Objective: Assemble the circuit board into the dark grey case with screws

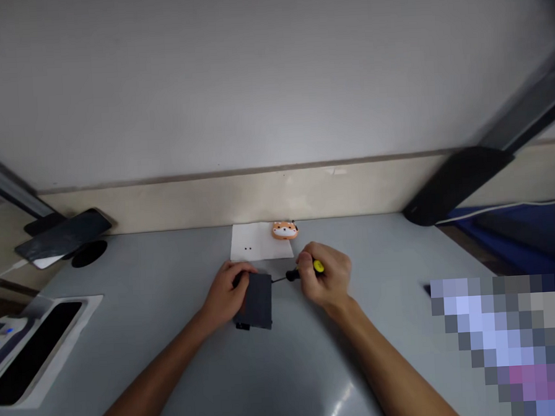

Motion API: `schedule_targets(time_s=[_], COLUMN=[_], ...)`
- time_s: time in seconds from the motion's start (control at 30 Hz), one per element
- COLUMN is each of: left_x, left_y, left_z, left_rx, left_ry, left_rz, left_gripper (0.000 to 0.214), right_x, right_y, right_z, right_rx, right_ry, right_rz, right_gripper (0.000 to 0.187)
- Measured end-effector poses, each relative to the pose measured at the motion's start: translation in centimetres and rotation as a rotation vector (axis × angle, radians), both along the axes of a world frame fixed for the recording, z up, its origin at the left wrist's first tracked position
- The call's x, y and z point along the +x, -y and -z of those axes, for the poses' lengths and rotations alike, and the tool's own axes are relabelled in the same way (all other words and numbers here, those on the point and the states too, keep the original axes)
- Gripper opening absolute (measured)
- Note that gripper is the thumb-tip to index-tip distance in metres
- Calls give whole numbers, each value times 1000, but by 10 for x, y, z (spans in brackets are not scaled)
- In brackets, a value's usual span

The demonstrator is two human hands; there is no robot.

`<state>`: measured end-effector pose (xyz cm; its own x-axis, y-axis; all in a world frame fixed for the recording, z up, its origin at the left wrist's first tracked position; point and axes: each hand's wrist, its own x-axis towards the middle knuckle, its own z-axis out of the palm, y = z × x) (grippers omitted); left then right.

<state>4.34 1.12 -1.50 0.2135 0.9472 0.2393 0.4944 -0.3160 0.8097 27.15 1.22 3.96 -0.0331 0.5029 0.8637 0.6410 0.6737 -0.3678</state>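
A small dark grey box (256, 301) lies on the grey table (170, 288) near the middle. My left hand (226, 292) grips its left side with curled fingers. My right hand (326, 275) is closed around a screwdriver (304, 271) with a yellow and black handle, held sideways. The thin shaft points left and its tip meets the right edge of the box. Behind the box lies a white sheet of paper (260, 241) with two tiny dark screws (248, 248) on it.
An orange animal-shaped case (285, 230) sits at the paper's far right corner by the wall. A phone (62, 238) leans on a stand at the far left. A white device with a dark panel (31, 348) lies at left. A black lamp arm (457, 183) stands at right.
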Motion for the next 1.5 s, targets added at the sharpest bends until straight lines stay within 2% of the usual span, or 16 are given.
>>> schedule_targets(time_s=[0.1,0.2,0.33,0.47,0.6,0.87,0.93,1.03,1.17,1.27,1.4,1.5], left_x=[0,0,1,2,3,2,-1,-3,9,21,25,20], left_y=[0,2,7,8,8,7,7,8,20,32,38,34], left_z=[-2,-6,-14,-17,-16,-20,-22,-24,-24,-23,-19,-17], left_rx=[-20,-30,40,96,120,43,11,-58,-80,-48,-97,-104], left_ry=[-16,-30,-44,-75,-75,-63,-55,-80,-76,-69,-35,-37], left_rz=[6,21,69,134,141,122,134,149,47,75,40,-4], left_gripper=[26,21,21,22,21,19,19,25,50,44,30,30], right_x=[0,-1,-8,-15,-16,-13,-10,2,21,28,23,14], right_y=[2,4,7,11,13,12,11,7,-1,-6,-9,-8], right_z=[-3,-7,-9,-9,-11,-14,-15,-18,-17,-13,-8,-7], right_rx=[-32,-165,-298,-306,-302,-291,-274,-242,-220,-211,-240,-282], right_ry=[-7,-30,-23,-32,-32,-34,-29,-35,-114,-210,-286,-314], right_rz=[-32,-96,-220,-263,-291,-274,-249,-135,75,189,209,172], right_gripper=[32,33,32,31,29,32,32,32,31,30,30,32])
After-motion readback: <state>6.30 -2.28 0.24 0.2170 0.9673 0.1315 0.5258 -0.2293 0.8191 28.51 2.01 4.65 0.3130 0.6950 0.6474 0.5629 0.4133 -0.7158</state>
